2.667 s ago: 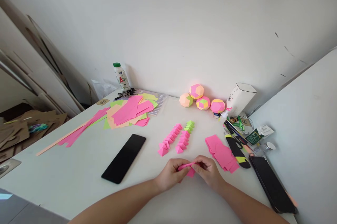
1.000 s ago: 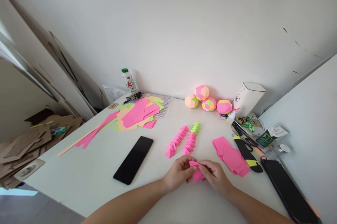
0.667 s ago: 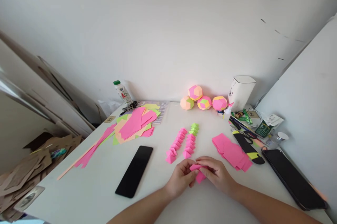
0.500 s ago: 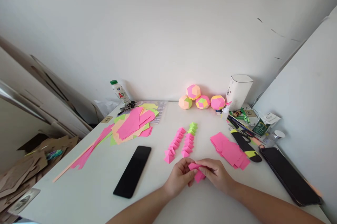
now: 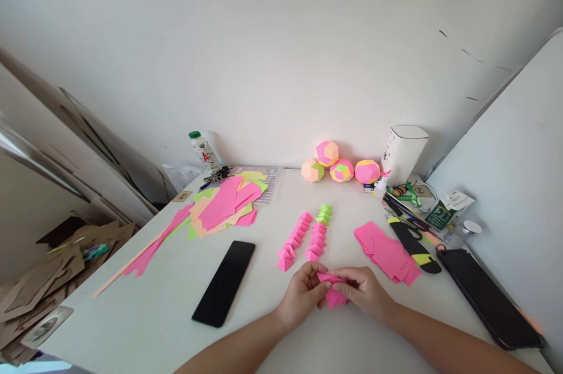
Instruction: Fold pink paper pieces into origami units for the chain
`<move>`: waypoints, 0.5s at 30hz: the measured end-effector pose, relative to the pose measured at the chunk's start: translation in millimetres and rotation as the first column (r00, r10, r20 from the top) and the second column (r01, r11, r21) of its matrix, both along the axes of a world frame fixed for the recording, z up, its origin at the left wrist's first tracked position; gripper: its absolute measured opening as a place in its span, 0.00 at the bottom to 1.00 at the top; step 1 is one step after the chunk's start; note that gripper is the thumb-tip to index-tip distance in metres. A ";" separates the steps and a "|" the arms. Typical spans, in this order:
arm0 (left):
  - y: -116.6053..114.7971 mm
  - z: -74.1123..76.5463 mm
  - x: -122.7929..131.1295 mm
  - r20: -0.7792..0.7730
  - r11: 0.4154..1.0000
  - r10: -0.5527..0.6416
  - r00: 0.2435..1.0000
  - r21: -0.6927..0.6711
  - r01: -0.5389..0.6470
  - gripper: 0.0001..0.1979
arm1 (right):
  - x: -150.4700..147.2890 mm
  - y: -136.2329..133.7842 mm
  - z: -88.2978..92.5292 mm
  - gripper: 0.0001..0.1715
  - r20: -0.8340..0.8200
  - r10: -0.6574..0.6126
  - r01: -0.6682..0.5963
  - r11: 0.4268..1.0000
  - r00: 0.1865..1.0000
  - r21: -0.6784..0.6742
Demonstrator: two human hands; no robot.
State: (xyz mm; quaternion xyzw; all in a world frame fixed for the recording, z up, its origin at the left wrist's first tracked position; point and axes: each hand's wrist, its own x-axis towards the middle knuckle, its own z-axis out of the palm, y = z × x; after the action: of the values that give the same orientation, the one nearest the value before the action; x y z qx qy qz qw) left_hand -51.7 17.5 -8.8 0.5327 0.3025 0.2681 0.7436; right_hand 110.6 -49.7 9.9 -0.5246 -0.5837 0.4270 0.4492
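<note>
A small piece of folded pink paper (image 5: pixel 336 298) is pinched between my two hands near the table's front. My left hand (image 5: pixel 303 292) grips its left side, thumb on top. From the right, my right hand (image 5: pixel 363 290) holds it with the thumb pressed on the fold; the fingers beneath are partly hidden. Just beyond my hands lie two rows of folded paper units, a pink row (image 5: pixel 294 240) and a pink row with a green end (image 5: pixel 317 239). Right of them is a spread stack of pink paper slips (image 5: pixel 389 254).
A black phone (image 5: pixel 224 283) lies left, below piled coloured paper (image 5: pixel 229 207) and strips (image 5: pixel 158 242). A bottle (image 5: pixel 205 152) stands behind. Paper balls (image 5: pixel 342 170) and a white container (image 5: pixel 403 154) line the wall. Scissors (image 5: pixel 416 245) and a black case (image 5: pixel 488 298) lie right.
The paper between my hands has turned slightly, showing a wider pink face below my thumbs. The whole view has shifted a little; the things on the table stay in place.
</note>
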 end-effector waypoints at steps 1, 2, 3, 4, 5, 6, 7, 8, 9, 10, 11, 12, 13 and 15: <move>-0.1 -0.8 0.1 -0.002 1.000 0.009 1.000 0.001 -0.009 0.21 | 0.1 -0.1 -0.4 0.17 -0.008 0.003 -0.003 1.000 1.000 -0.013; -0.2 -1.4 0.1 -0.001 1.000 0.017 1.000 0.003 -0.017 0.22 | 0.3 -0.1 -1.0 0.18 -0.010 0.004 -0.004 1.000 1.000 -0.026; -0.4 -1.6 0.1 -0.001 1.000 0.023 1.000 0.004 -0.023 0.22 | 0.5 -0.1 -1.6 0.18 -0.009 0.004 -0.005 0.999 1.000 -0.038; -0.6 -1.5 0.1 -0.004 1.000 0.026 1.000 0.004 -0.026 0.22 | 0.7 0.0 -2.1 0.19 -0.006 0.006 -0.006 0.999 1.000 -0.046; -0.8 -1.1 0.1 -0.009 1.000 0.030 1.000 0.003 -0.029 0.23 | 0.8 0.1 -2.6 0.19 -0.006 0.008 -0.008 0.999 1.000 -0.051; -1.0 -0.5 0.0 -0.016 0.999 0.033 0.999 -0.001 -0.033 0.23 | 0.9 0.2 -3.1 0.19 -0.006 0.008 -0.008 0.999 1.000 -0.052; -1.2 0.1 -0.1 -0.023 0.999 0.036 0.999 -0.004 -0.036 0.24 | 1.0 0.3 -3.5 0.19 -0.006 0.006 -0.006 0.999 1.000 -0.050; -1.2 0.6 -0.2 -0.029 0.999 0.041 0.999 -0.009 -0.041 0.24 | 1.0 0.4 -3.9 0.18 -0.007 0.003 -0.003 0.999 1.000 -0.049; -1.2 1.0 -0.2 -0.033 0.999 0.043 0.999 -0.015 -0.043 0.25 | 1.1 0.4 -4.4 0.18 -0.008 0.000 -0.001 0.999 1.000 -0.048; -1.0 1.2 -0.3 -0.035 0.999 0.044 0.998 -0.022 -0.045 0.25 | 1.1 0.4 -5.0 0.17 -0.013 -0.001 0.001 0.999 1.000 -0.049; -0.8 1.2 -0.4 -0.034 0.999 0.040 0.999 -0.031 -0.041 0.24 | 1.2 0.4 -5.7 0.16 -0.019 0.000 -0.001 0.999 1.000 -0.054; -0.6 1.0 -0.4 -0.032 0.999 0.034 0.999 -0.037 -0.035 0.24 | 1.3 0.2 -6.5 0.16 -0.027 0.004 -0.006 0.998 1.000 -0.059; -0.3 0.8 -0.5 -0.028 0.999 0.028 0.999 -0.042 -0.029 0.23 | 1.5 0.1 -7.4 0.15 -0.035 0.008 -0.010 0.998 0.999 -0.065; 0.1 0.4 -0.6 -0.017 0.999 0.017 1.000 -0.046 -0.018 0.22 | 1.9 -0.2 -9.0 0.15 -0.043 0.005 -0.009 0.997 0.999 -0.076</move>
State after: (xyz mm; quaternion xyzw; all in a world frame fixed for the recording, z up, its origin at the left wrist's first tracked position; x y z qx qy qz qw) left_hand -52.3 17.6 -8.4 0.5151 0.3193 0.2632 0.7506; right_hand 112.5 -49.9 0.9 -0.5301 -0.5591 0.4615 0.4397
